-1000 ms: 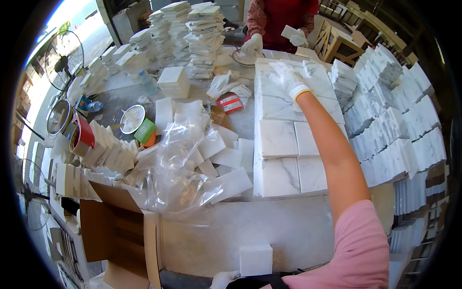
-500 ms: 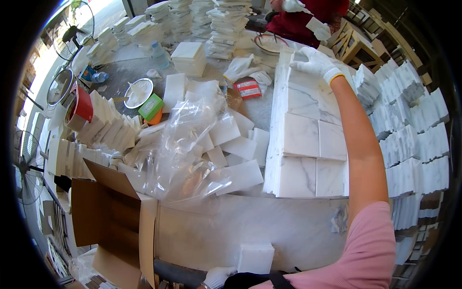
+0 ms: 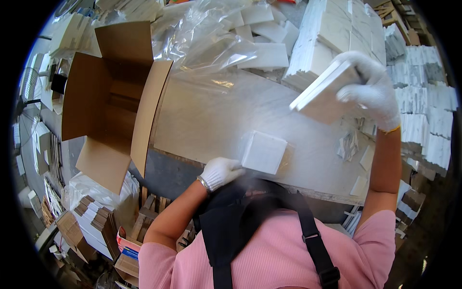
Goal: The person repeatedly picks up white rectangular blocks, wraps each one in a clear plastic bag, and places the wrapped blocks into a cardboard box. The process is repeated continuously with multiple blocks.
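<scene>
In a white knit glove, my right hand [image 3: 368, 86] grips a few square marble tiles [image 3: 327, 91] by their right side, thumb below and fingers over the top. They hang tilted above the table, clear of its surface. My left hand [image 3: 221, 173], gloved too, rests at the table's near edge with its fingers stretched toward a small stack of white tiles [image 3: 264, 151]. The fingertips lie beside or against that stack's left side; I cannot tell which. A tall block of grey-veined marble tiles [image 3: 337, 29] stands just beyond my right hand.
An open cardboard box [image 3: 103, 96] stands at the table's left, flaps spread. Clear plastic film [image 3: 207, 43] covers loose white tiles at the back. Stacked tiles [image 3: 418, 96] line the right side. Tile chips [image 3: 347, 146] lie on the table [image 3: 202, 111].
My right hand has come back from the far end of the tile block, now carrying tiles. The view has tipped down toward my body, showing more of my left arm.
</scene>
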{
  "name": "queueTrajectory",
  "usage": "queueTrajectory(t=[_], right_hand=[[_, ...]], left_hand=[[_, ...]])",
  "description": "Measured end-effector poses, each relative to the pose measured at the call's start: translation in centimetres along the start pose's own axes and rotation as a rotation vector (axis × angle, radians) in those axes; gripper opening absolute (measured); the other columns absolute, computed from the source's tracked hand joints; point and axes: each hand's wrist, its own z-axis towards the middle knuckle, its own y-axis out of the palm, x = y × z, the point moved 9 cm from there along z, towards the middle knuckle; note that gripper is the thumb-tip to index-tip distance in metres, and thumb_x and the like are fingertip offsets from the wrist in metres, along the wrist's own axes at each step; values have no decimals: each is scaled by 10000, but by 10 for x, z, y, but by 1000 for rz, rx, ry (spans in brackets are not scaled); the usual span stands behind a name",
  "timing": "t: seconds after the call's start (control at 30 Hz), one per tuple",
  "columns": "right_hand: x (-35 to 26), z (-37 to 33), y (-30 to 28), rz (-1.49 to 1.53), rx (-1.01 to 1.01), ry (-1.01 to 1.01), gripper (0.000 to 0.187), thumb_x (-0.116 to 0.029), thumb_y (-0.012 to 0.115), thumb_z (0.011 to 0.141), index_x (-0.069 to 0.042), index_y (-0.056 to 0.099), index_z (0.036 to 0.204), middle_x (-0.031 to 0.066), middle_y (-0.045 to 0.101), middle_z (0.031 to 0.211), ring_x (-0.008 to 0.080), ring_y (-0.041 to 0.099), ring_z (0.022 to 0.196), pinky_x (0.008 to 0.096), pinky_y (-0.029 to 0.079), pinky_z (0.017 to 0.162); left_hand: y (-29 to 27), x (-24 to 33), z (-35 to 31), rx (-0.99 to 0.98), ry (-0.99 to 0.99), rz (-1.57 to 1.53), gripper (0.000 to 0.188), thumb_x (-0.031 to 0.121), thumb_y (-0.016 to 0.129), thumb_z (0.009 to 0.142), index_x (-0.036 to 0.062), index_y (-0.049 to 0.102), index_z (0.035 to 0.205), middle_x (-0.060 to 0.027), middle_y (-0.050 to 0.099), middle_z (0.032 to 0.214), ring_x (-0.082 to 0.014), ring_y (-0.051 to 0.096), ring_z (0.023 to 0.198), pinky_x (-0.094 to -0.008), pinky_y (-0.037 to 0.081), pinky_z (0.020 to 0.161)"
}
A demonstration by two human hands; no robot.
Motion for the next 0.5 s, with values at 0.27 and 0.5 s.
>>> queueTrajectory(t=[0.27,0.5], right_hand=[[108,-44,190,-29,-333,293,568,-390,853,764,-38,708,1186,133,728,1085,231,670,1010,351,517,923],[71,-74,206,-631,-102,-12,1079,-527,855,665,-42,429,1529,183,523,1445,382,480,1363,455,377,1144]], left_hand=[[-11,13,-4,-8,26,-183,306,378,647,958,107,756,1049,-72,756,795,-170,732,683,-315,574,696],[-8,11,-4,-27,36,-250,302,347,635,972,79,759,1036,-65,756,796,-158,725,673,-304,575,684]])
